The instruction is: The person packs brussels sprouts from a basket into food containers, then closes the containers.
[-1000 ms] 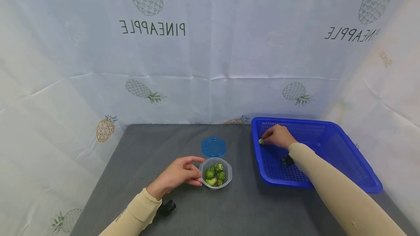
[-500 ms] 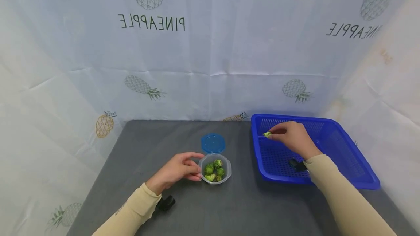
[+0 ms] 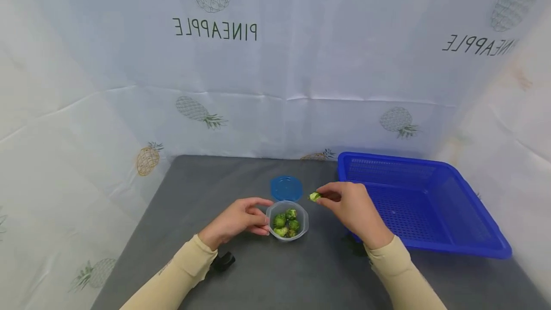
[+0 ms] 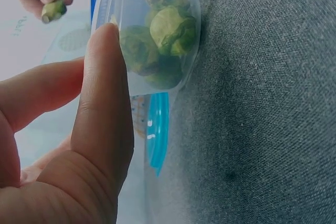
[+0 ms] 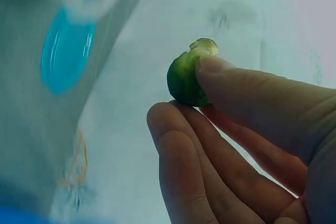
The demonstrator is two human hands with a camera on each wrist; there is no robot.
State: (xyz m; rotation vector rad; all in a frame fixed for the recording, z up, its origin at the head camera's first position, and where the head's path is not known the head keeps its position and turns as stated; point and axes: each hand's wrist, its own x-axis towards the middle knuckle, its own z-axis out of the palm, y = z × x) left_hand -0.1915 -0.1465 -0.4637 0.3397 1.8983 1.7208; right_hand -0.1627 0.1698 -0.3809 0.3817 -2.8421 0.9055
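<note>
My left hand point(image 3: 241, 219) rests against the left side of a small clear plastic container point(image 3: 305, 222), thumb and forefinger touching its wall and rim. Several green Brussels sprouts point(image 3: 287, 224) lie inside it. My right hand point(image 3: 352, 207) pinches one more Brussels sprout point(image 3: 314, 196) between thumb and fingers, in the air to the right of the container. The right wrist view shows that sprout point(image 5: 185, 77) close up, its pale cut end under the thumb. Just behind the container lies a blue lid point(image 3: 286, 188), flat on the table.
A blue perforated plastic basket point(image 3: 402, 212) stands on the right of the grey table point(image 3: 206, 181). Behind and at the sides hangs a white curtain point(image 3: 327, 61) printed with pineapples.
My right hand has lifted the Brussels sprout out of the blue basket and carried it left, close to the container. The left hand has stayed at the container's side.
</note>
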